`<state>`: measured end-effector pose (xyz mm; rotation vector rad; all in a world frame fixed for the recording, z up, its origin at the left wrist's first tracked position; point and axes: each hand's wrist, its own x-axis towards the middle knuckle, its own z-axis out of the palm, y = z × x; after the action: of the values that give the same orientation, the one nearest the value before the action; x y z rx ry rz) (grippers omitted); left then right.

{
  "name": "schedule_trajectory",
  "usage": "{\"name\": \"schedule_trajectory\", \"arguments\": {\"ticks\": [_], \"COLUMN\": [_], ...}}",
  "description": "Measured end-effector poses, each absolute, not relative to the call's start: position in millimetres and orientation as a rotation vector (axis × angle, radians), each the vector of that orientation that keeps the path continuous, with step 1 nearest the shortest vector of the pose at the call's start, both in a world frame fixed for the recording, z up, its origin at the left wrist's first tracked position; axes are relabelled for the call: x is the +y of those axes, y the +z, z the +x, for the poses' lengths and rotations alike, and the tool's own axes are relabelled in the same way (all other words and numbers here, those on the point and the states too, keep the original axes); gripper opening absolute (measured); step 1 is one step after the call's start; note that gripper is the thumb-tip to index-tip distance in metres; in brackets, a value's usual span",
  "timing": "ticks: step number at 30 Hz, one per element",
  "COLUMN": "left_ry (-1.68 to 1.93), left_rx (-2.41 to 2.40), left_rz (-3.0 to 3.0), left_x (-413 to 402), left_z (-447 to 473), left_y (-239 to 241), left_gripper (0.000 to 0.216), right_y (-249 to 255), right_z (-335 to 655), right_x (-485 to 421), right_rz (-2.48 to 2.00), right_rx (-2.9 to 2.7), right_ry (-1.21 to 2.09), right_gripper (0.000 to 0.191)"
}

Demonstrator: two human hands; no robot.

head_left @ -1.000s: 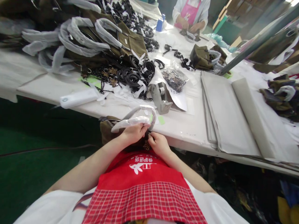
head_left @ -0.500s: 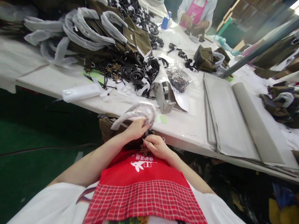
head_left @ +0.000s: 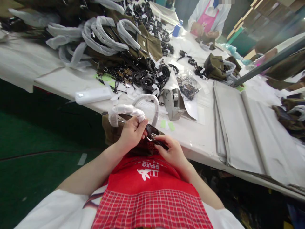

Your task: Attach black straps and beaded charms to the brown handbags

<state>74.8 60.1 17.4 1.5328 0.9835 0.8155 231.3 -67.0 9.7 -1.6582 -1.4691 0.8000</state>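
Observation:
An olive-brown handbag point(head_left: 111, 132) rests against my lap below the table edge, its handles point(head_left: 126, 110) wrapped in white foam. My left hand point(head_left: 131, 133) is closed on the bag's top edge beside a wrapped handle. My right hand point(head_left: 172, 152) pinches a black strap point(head_left: 159, 143) with a small metal ring at the bag's near corner. The two hands almost touch. A dark patterned charm hangs between them, partly hidden.
The white table point(head_left: 195, 133) carries a pile of olive bags with wrapped handles point(head_left: 107, 35), coiled black straps point(head_left: 147, 78), a grey tape dispenser point(head_left: 172, 103), a white flat box point(head_left: 92, 94) and stacked grey sheets point(head_left: 240, 124). A person in a pink apron point(head_left: 209, 22) works at the far end.
The view has shifted right and down. My right hand has drawn the black strap out to the right, and my left hand has moved to the bag's edge under the handle.

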Motion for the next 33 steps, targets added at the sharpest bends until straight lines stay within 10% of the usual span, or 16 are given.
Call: {"name": "schedule_trajectory", "arguments": {"ticks": [16,22,33], "left_ry": [0.28,0.256,-0.01], "left_rx": [1.048,0.965,0.194], "left_rz": [2.052,2.174,1.796], "left_x": [77,64,55], "left_z": [71,71,-28], "left_y": [-27,-23,25], "left_gripper": [0.037,0.034,0.046], "right_y": [12,-15,-44], "right_z": [248,245,227], "right_x": [-53,-39,-39], "right_rz": [-1.9,-1.953,-1.631], "right_rx": [-1.633,-1.751,-1.739], "right_ry": [0.752,0.815,0.976], "right_gripper": [0.014,0.063,0.031]}}
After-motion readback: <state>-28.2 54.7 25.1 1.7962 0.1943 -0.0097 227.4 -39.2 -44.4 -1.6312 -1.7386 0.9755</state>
